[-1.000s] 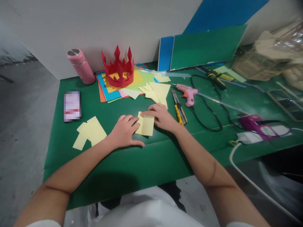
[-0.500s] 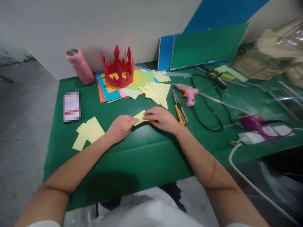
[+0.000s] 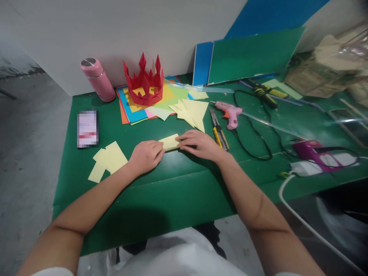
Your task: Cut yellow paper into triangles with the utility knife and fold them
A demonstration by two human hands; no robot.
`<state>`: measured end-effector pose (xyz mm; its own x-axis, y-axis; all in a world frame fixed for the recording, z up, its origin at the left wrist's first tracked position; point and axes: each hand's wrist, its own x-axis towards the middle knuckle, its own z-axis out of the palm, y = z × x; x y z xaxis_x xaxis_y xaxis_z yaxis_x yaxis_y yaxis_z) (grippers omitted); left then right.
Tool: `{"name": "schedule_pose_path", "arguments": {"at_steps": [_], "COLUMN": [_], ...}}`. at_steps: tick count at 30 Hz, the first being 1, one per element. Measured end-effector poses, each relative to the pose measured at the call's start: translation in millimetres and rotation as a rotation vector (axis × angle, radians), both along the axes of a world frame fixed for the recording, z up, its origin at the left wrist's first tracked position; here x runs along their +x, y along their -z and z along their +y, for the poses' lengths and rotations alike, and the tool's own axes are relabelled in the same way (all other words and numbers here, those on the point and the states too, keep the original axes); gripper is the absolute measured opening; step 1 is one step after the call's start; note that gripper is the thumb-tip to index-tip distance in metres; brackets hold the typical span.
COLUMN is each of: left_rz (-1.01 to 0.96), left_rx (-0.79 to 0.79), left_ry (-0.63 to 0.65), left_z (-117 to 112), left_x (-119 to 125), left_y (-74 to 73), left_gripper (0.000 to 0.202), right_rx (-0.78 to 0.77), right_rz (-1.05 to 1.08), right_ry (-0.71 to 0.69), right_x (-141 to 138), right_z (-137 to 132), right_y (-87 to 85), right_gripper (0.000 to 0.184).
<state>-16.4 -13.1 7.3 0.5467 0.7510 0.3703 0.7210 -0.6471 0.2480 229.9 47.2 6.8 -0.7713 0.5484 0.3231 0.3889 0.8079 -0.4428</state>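
Note:
A small folded piece of pale yellow paper [image 3: 170, 142] lies between my hands, just above or on the green table [image 3: 184, 203]. My left hand [image 3: 146, 156] pinches its left end, fingers closed. At the right end, the fingers and thumb of my right hand [image 3: 198, 143] grip the paper. More yellow paper pieces [image 3: 115, 155] rest beside my left forearm. Beyond my hands are pointed yellow paper pieces [image 3: 195, 111]. A yellow and black utility knife [image 3: 219, 132] lies right of my right hand.
A red paper crown [image 3: 146, 90] stands on stacked coloured paper [image 3: 135, 115]. A pink bottle [image 3: 99, 80] and a blurred-out phone [image 3: 87, 128] are at left. On the right lie a pink glue gun [image 3: 230, 113], its black cord, and a power strip [image 3: 307, 168] with a white cable.
My left hand has slid slightly left along the paper, so more of the strip shows between my hands. My right hand still holds its end, shifted a little right.

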Motion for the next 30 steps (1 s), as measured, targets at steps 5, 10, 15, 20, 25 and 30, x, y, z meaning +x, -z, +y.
{"name": "schedule_pose_path", "arguments": {"at_steps": [5, 10, 15, 20, 25, 30], "left_rz": [-0.022, -0.027, -0.041, -0.045, -0.035, -0.040], "left_rx": [-0.019, -0.054, -0.085, -0.084, -0.126, -0.173], "left_ry": [0.009, -0.007, -0.033, -0.029, -0.042, -0.045], "left_z": [4, 5, 4, 5, 6, 7], "left_x": [-1, -1, -1, -1, -1, -1], "left_y": [2.1, 2.2, 4.5, 4.7, 6.7, 7.7], "left_gripper": [0.032, 0.029, 0.033, 0.037, 0.033, 0.030], "right_rx": [-0.071, -0.117, -0.135, -0.126, -0.127, -0.168], "right_rz": [0.043, 0.071, 0.057, 0.043, 0.047, 0.009], "right_ry": [0.031, 0.040, 0.049, 0.046, 0.083, 0.178], "right_x": [-1, -2, -2, -3, -8, -12], "right_z": [-1, -2, -1, -1, -1, -3], "right_y": [-2.0, -2.7, -0.5, 2.3, 5.0, 6.8], "right_gripper": [0.022, 0.021, 0.024, 0.022, 0.020, 0.016]}}
